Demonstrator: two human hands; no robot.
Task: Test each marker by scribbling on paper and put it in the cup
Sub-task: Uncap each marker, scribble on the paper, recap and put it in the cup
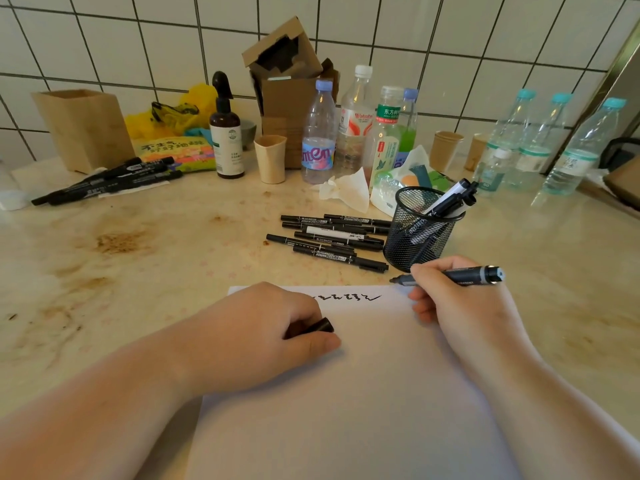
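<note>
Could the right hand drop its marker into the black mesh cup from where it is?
Probably yes: the right hand holds the uncapped black marker just in front of the black wire-mesh cup, nothing between them, though the cap sits in the left hand.

The right hand [460, 299] holds a black marker [453, 276] with its cap off, tip pointing left, just above the top edge of the white paper [363, 393]. A row of black scribbles [349, 298] runs along the top of the paper. The left hand [263, 334] rests on the paper and holds a black cap [320, 325]. A black mesh cup [419, 230] with markers in it stands on the tabletop [173, 258]. A pile of markers [332, 237] lies just beside it.
</note>
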